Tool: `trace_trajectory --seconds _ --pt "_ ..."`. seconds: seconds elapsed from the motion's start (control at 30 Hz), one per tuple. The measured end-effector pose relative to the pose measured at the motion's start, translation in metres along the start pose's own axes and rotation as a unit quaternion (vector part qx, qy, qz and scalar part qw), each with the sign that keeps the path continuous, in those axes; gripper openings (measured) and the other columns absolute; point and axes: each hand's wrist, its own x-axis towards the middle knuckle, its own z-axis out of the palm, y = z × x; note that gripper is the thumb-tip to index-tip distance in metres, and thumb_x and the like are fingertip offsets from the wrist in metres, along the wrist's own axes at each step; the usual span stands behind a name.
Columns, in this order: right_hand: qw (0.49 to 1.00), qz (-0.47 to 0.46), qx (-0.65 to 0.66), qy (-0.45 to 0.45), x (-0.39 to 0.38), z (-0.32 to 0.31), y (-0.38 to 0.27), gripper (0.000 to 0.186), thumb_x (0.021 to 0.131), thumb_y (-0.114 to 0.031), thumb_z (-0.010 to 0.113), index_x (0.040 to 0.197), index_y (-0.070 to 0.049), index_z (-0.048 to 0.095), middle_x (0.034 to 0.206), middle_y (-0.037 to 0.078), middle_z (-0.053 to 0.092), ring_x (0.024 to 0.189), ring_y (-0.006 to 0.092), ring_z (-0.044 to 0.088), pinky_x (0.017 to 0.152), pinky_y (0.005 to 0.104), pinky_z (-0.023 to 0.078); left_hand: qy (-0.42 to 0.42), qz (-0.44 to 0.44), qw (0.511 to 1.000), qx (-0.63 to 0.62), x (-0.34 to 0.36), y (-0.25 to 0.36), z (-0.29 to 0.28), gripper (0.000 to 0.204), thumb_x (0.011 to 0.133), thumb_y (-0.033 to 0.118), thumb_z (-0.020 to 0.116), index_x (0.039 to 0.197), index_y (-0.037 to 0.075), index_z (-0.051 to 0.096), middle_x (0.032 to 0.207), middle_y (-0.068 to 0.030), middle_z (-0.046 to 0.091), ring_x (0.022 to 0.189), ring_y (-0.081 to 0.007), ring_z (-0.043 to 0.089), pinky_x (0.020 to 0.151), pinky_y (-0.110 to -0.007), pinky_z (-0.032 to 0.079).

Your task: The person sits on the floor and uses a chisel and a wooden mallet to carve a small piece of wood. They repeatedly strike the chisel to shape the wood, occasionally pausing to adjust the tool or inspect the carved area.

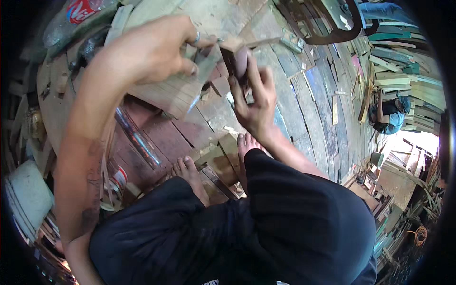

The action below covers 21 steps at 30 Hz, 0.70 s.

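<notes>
My right hand is closed round a dark brown wooden piece with a pale top end, its fingers along the right side. My left hand, with a ring on one finger, reaches in from the left and is slightly blurred. Its forefinger stretches toward the top of the brown piece; the thumb stays apart, lower down. Whether that fingertip touches the wood I cannot tell. Beneath the left hand lies a pale wooden board, tilted, partly covered by the hand. A pale, blurred flat strip shows between the board and the brown piece.
My bare feet rest on wooden planks. A long dark metal-like bar lies left of them. A person crouches at the right near stacked boards. A dark curved frame stands at the far right; a plastic bottle is far left.
</notes>
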Motion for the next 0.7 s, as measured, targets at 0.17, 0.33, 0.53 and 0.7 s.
trace_trajectory --seconds 0.17,0.33,0.53,0.7 --pt "0.998 0.014 0.027 0.053 0.011 -0.016 -0.006 0.060 0.086 -0.006 0.079 0.142 -0.001 0.059 0.083 0.012 0.054 0.071 0.0253 0.055 0.064 0.0369 0.048 0.011 0.035 0.999 -0.029 0.007 -0.007 0.006 0.054 0.082 0.013 0.082 0.134 0.008 0.069 0.083 -0.0255 0.065 0.074 -0.0250 0.059 0.075 -0.039 0.051" --pt "0.998 0.001 0.043 0.035 -0.007 0.009 -0.001 0.058 0.085 -0.004 0.080 0.139 0.002 0.060 0.092 0.017 0.059 0.074 0.0284 0.061 0.066 0.0372 0.052 0.044 0.077 0.996 -0.019 0.001 -0.026 0.019 0.049 0.081 0.016 0.084 0.124 -0.001 0.070 0.090 -0.0280 0.069 0.078 -0.0325 0.064 0.077 -0.043 0.051" --pt "0.998 -0.005 0.013 0.061 0.016 -0.021 -0.012 0.063 0.085 -0.009 0.083 0.142 0.001 0.058 0.090 0.015 0.060 0.069 0.0236 0.062 0.060 0.0359 0.052 0.026 0.015 0.999 -0.026 -0.001 -0.002 0.009 0.051 0.082 0.018 0.084 0.128 0.001 0.070 0.094 -0.0281 0.071 0.086 -0.0387 0.069 0.082 -0.044 0.052" --pt "0.997 0.069 0.016 -0.001 -0.022 -0.013 0.010 0.061 0.086 -0.008 0.081 0.143 -0.002 0.060 0.090 0.015 0.061 0.069 0.0238 0.062 0.065 0.0354 0.054 0.047 0.036 0.998 -0.009 -0.002 -0.002 0.013 0.054 0.085 0.015 0.081 0.136 0.007 0.068 0.095 -0.0231 0.073 0.085 -0.0339 0.071 0.084 -0.041 0.053"
